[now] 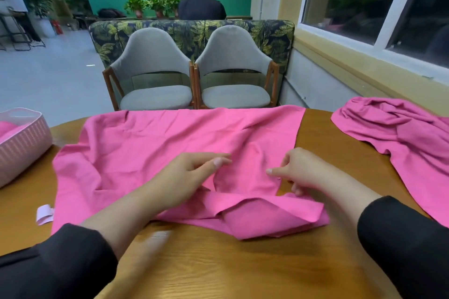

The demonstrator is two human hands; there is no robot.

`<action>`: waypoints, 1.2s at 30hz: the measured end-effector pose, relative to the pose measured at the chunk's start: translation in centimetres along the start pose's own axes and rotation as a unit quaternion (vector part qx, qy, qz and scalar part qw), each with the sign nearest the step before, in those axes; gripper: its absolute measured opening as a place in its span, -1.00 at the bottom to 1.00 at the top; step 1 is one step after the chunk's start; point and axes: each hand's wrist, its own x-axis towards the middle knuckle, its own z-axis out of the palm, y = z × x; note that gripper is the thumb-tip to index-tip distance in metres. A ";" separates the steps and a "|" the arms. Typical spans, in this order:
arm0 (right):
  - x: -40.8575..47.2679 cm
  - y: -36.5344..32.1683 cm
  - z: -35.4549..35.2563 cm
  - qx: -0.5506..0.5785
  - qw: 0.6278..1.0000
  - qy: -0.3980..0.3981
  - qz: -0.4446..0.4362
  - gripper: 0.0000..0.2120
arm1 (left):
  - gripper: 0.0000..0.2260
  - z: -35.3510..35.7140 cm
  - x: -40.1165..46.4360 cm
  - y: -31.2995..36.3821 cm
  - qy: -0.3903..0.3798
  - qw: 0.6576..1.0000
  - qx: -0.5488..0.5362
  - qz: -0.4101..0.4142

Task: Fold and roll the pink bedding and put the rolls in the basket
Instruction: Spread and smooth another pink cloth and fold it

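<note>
While both of my hands rest on the pink sheet (155, 148), it lies spread and wrinkled across the wooden table (218, 269), filling the middle of my view and reaching toward the far edge at twelve o'clock. My left hand (187, 177) lies on the cloth with fingers stretched out and loosely relaxed, pointing toward two o'clock, the palm pressing the fabric down; it curls round nothing. My right hand (301, 170) sits just beside it at about three o'clock from the left one, thumb pointing inward, its fingers curled over the sheet's right edge where the cloth meets bare wood, so it appears to be pinching that edge. Below the hands, toward six o'clock, a flap of the same sheet is doubled over into a rumpled fold.

A second pink cloth (401, 138) lies bunched at two o'clock on the table, well apart from the sheet I am handling. At nine o'clock a pale pink ribbed basket (24, 148) stands on the table's left edge, with pink fabric showing inside it. A small lilac tag (45, 213) lies on the wood just beside the sheet's left edge, at about eight o'clock.

Beyond the table, at twelve o'clock, two grey chairs (155, 75) stand side by side, and a person (201, 5) sits farther back, turned away.
</note>
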 end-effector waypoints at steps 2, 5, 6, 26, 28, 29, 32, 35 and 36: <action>-0.2 -0.5 0.4 -0.043 0.999 -0.030 0.005 -0.50 | -0.85 0.3 1.0 -1.3 0.044 0.992 0.114 -0.015; -0.5 -1.2 0.9 -0.115 0.993 -0.038 -0.012 -0.64 | -0.76 1.2 1.5 -2.1 -0.050 0.965 0.256 -0.009; -0.5 -1.5 1.1 -0.135 0.990 -0.037 -0.023 -0.70 | -0.74 1.6 1.5 -2.0 -0.081 0.960 0.267 -0.009; -0.2 4.0 -1.3 0.315 0.945 0.085 0.006 -0.57 | -0.80 4.1 5.1 0.1 -0.040 0.986 0.163 0.012; -0.2 4.4 -1.5 0.208 0.974 0.090 0.011 -0.52 | -0.59 4.6 5.6 -0.8 -0.097 0.946 0.310 0.010; -0.1 4.6 -1.8 0.151 0.984 0.090 0.013 -0.52 | -0.53 4.9 5.5 -1.1 -0.125 0.931 0.344 0.010; 0.0 4.7 -3.1 -0.009 0.997 0.069 0.018 -0.50 | -0.59 5.8 5.2 -1.1 -0.163 0.931 0.324 0.042; 0.1 4.6 -3.9 -0.060 0.996 0.061 0.038 -0.43 | -0.55 6.5 5.3 -0.7 -0.177 0.919 0.340 0.088; 0.2 4.4 -4.0 -0.082 0.993 0.070 0.047 -0.43 | -0.53 6.7 5.4 -0.6 -0.173 0.915 0.351 0.099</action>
